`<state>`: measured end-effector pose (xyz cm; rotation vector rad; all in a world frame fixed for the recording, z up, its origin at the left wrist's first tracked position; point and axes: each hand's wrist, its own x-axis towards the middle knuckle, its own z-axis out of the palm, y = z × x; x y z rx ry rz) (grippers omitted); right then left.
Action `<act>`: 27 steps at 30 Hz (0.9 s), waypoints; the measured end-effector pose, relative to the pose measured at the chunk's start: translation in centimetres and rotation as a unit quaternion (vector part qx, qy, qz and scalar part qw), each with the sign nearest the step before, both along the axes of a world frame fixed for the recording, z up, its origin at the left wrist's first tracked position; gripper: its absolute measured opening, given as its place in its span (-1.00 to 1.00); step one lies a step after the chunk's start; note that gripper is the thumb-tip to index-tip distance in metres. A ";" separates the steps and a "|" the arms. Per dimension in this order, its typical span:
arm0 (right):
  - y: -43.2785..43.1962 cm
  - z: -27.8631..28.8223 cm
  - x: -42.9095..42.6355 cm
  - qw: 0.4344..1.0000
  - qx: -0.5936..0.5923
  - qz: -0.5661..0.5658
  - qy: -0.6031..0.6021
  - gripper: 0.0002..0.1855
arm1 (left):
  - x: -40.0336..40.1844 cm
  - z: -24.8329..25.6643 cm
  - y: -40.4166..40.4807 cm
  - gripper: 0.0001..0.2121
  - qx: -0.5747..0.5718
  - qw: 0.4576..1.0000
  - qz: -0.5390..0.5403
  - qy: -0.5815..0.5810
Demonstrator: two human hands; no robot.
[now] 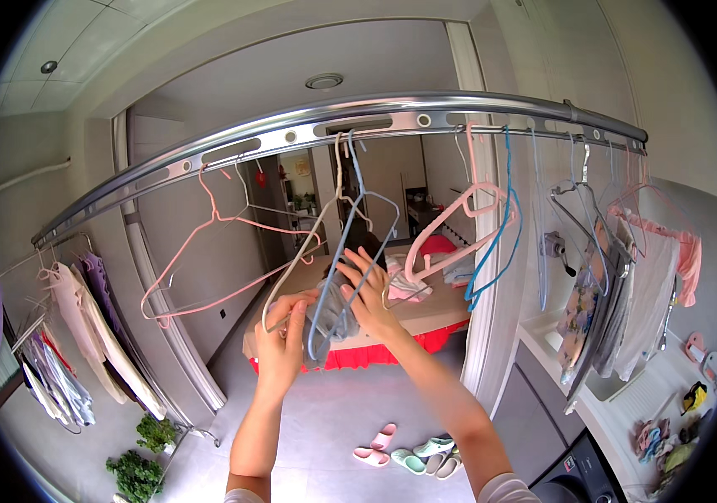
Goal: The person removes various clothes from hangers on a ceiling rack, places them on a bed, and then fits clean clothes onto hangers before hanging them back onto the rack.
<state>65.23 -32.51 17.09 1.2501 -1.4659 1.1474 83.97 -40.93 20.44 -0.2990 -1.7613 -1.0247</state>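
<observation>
A metal drying rail (365, 116) spans the view, with several hangers on it. Hooked at its middle are a beige hanger (305, 244) and a light blue hanger (337, 264). My left hand (283, 330) has its fingers closed around the lower left corner of the beige hanger. My right hand (368, 295) is raised with its fingers apart, behind or against the light blue hanger; whether it grips anything is unclear. Grey cloth (333, 308) shows between the hands, partly hidden by the hangers. A pink hanger (214, 217) hangs to the left, and a thick pink hanger (440, 232) to the right.
Clothes hang at the left (91, 327) and right (629, 302). Beyond the rail is a bed (295, 276) with a red skirt and folded clothes. Slippers (409, 461) lie on the floor. A sink counter (622, 427) and washing machine (578, 478) stand right, potted plants (135, 475) lower left.
</observation>
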 end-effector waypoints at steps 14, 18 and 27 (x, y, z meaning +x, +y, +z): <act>15.1 -9.8 3.7 0.984 0.068 0.014 -0.166 -0.76 | -0.8 -1.5 2.0 -0.80 0.078 0.990 0.106 0.057; 23.7 -12.7 5.8 0.968 0.073 -0.032 -0.239 -0.77 | -1.3 -4.2 3.8 -0.78 0.117 0.972 0.127 0.159; 42.6 -5.0 8.6 0.932 -0.109 -0.297 -0.174 -0.83 | -3.6 -15.4 20.1 -0.88 0.021 0.978 -0.022 0.207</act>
